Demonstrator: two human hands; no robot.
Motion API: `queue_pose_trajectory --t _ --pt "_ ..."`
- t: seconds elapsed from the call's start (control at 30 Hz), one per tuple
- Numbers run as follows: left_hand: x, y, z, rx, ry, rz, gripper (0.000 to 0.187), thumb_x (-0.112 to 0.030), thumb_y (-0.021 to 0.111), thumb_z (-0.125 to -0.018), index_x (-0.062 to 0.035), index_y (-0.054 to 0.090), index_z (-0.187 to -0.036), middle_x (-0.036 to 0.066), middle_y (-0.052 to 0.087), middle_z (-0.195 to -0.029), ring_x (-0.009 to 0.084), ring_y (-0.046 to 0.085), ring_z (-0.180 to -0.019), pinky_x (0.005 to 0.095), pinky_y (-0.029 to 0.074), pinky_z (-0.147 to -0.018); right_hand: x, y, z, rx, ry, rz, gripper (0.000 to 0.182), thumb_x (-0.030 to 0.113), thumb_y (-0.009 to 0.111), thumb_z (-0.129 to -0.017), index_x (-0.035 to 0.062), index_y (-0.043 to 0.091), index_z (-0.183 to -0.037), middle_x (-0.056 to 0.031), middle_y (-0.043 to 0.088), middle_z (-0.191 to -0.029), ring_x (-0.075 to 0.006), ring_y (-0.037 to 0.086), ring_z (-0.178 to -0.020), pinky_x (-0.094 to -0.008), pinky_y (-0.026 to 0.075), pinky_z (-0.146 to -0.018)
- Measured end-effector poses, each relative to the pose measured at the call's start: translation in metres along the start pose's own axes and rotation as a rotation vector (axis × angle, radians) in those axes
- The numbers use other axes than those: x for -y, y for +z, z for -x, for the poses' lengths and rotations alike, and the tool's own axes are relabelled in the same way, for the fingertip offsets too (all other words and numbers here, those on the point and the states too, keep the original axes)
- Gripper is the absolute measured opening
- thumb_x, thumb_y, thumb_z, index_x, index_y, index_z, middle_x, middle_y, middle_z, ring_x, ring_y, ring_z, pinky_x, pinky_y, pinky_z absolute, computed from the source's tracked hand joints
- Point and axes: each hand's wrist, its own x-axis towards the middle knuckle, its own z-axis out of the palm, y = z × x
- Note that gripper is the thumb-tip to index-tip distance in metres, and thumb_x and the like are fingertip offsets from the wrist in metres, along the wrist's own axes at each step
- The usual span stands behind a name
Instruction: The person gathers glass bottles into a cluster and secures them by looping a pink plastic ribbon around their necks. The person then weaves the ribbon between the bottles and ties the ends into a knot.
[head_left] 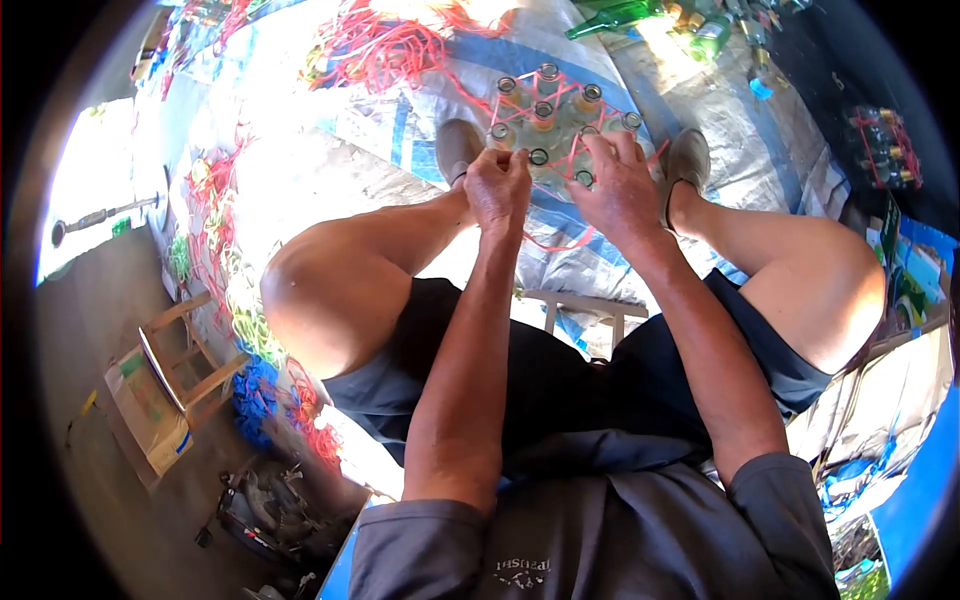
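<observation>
Between my feet stands a cluster of clear glass bottles (pixel 543 118), upright with open mouths. Red plastic strap (pixel 560 247) criss-crosses around their necks, and a loose loop of it hangs on my side of the cluster. At the near left edge, my left hand (pixel 497 187) is closed in a pinch by the strap; its fingertips partly hide what they grip. My right hand (pixel 618 188) bends over the near right bottles, fingers curled around the strap there and thumb beside a bottle mouth. Both hands cover some of the nearest bottles.
A tangled heap of red strap (pixel 385 50) lies beyond the bottles on the white and blue tarp (pixel 400 130). Green bottles (pixel 615 18) lie at the far right. Another tied bottle bundle (pixel 885 148) is at right. Wooden stool (pixel 195 350) and blue strap pile (pixel 255 400) are at left.
</observation>
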Motion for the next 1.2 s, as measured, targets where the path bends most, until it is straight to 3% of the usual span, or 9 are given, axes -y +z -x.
queue_pose_trajectory --t 0.1,0.2,0.27,0.47,0.53,0.63,0.77,0.87,1.2 --pt "0.015 0.008 -0.005 0.042 -0.075 0.204 0.026 -0.018 0.078 -0.089 0.0061 0.074 -0.082 0.003 0.066 -0.067 0.0099 0.055 -0.061 0.0310 0.044 -0.056 0.008 -0.005 0.001 0.003 -0.001 0.006 0.058 0.017 0.086 -0.074 0.0099 0.059 -0.126 -0.0114 0.054 -0.118 -0.0328 0.061 -0.113 -0.0408 0.059 -0.084" --pt "0.021 0.011 -0.004 0.096 -0.203 0.381 0.024 -0.018 0.077 -0.092 0.0039 0.073 -0.084 -0.002 0.061 -0.069 0.0072 0.048 -0.060 0.0283 0.037 -0.053 0.012 -0.004 0.006 -0.050 -0.070 0.039 0.048 0.018 0.085 -0.078 0.0105 0.059 -0.118 -0.0116 0.054 -0.112 -0.0333 0.066 -0.104 -0.0405 0.060 -0.076" --pt "0.014 0.008 0.000 0.123 -0.306 0.471 0.023 -0.020 0.077 -0.093 0.0025 0.073 -0.088 -0.004 0.059 -0.070 0.0061 0.046 -0.060 0.0271 0.035 -0.053 0.009 -0.001 0.012 0.074 -0.036 0.098 0.044 0.021 0.084 -0.079 0.0111 0.058 -0.113 -0.0109 0.057 -0.110 -0.0339 0.069 -0.097 -0.0418 0.060 -0.073" --pt "0.016 0.007 0.004 0.165 -0.365 0.582 0.020 -0.020 0.077 -0.095 -0.0007 0.073 -0.097 -0.005 0.057 -0.072 0.0049 0.045 -0.060 0.0251 0.033 -0.052 0.007 -0.002 0.009 0.279 0.057 0.116 0.038 0.026 0.077 -0.087 0.0119 0.058 -0.116 -0.0118 0.071 -0.104 -0.0372 0.072 -0.089 -0.0495 0.057 -0.073" --pt "0.015 0.007 0.004 0.140 -0.360 0.623 0.026 -0.019 0.077 -0.091 0.0064 0.076 -0.094 0.000 0.064 -0.072 0.0078 0.052 -0.064 0.0276 0.040 -0.055 0.006 0.001 0.009 0.256 0.049 0.109 0.036 0.027 0.076 -0.088 0.0110 0.059 -0.116 -0.0120 0.074 -0.099 -0.0380 0.072 -0.088 -0.0503 0.056 -0.072" --pt "0.011 0.009 0.010 0.104 -0.366 0.603 0.025 -0.018 0.077 -0.091 0.0070 0.075 -0.095 -0.001 0.063 -0.073 0.0075 0.052 -0.065 0.0269 0.040 -0.056 0.006 -0.001 0.009 0.205 0.029 0.117 0.029 0.026 0.077 -0.086 0.0099 0.062 -0.105 -0.0113 0.073 -0.097 -0.0361 0.073 -0.086 -0.0481 0.057 -0.072" --pt "0.003 0.013 0.017 0.054 -0.399 0.605 0.025 -0.016 0.077 -0.090 0.0084 0.075 -0.096 -0.001 0.063 -0.075 0.0072 0.052 -0.066 0.0263 0.040 -0.058 -0.002 -0.003 0.009 0.186 0.007 0.095 0.024 0.023 0.075 -0.086 0.0085 0.065 -0.102 -0.0121 0.072 -0.098 -0.0366 0.073 -0.087 -0.0489 0.057 -0.072" --pt "0.000 0.018 0.028 0.008 -0.423 0.716 0.015 -0.012 0.078 -0.090 0.0026 0.074 -0.089 -0.002 0.061 -0.071 0.0054 0.049 -0.059 0.0238 0.034 -0.053 -0.009 -0.006 0.008 0.206 0.016 0.062 0.021 0.022 0.074 -0.086 0.0085 0.065 -0.100 -0.0129 0.072 -0.099 -0.0372 0.072 -0.089 -0.0492 0.057 -0.073" --pt "-0.011 0.037 0.072 -0.042 -0.466 0.838 0.015 -0.011 0.078 -0.090 0.0006 0.071 -0.083 -0.003 0.059 -0.070 0.0060 0.047 -0.060 0.0248 0.033 -0.055 -0.038 -0.017 0.003 0.169 0.015 0.053 0.024 0.014 0.072 -0.084 0.0129 0.070 -0.108 -0.0132 0.071 -0.107 -0.0391 0.070 -0.095 -0.0492 0.057 -0.078"
